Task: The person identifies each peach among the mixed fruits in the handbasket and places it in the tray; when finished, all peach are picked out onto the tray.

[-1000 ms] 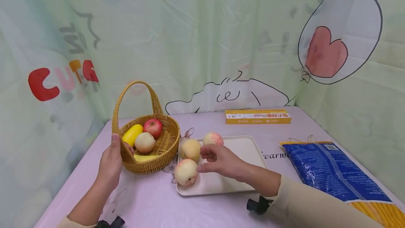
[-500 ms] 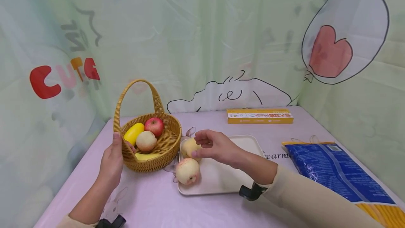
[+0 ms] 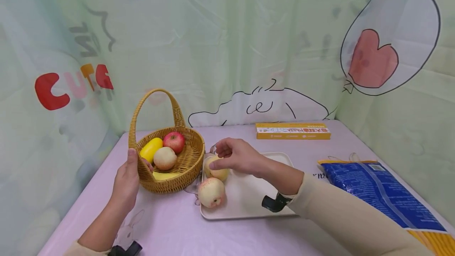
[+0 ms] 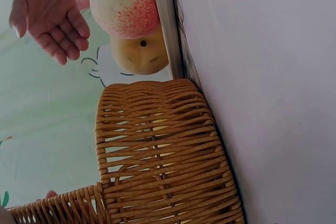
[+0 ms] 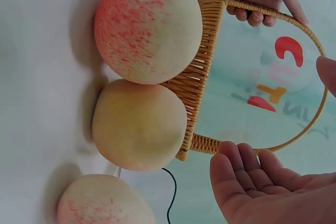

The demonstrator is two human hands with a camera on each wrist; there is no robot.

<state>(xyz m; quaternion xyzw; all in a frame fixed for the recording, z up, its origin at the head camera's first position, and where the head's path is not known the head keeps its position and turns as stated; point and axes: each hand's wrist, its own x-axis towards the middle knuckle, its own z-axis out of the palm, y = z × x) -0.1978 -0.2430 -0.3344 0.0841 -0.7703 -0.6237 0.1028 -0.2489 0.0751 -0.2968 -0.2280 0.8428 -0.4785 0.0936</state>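
Observation:
My left hand grips the wicker basket at its left side, where the handle meets the rim. Inside lie a red apple, a pale round fruit, a yellow mango-like fruit and a partly hidden yellow fruit. Holding nothing, my right hand hovers over the cream tray, its fingers loosely bent. Below it are a yellowish peach and a red-speckled peach at the tray's left edge. A third peach shows in the right wrist view; the right hand hides it from the head view.
A yellow pasta box lies at the back of the table. To the right of the tray is a blue and yellow bag. Printed curtains enclose the table on the back and sides.
My right hand has risen and shifted slightly left and away over the tray, now covering the far peach in the head view. The left hand keeps its grip on the basket.

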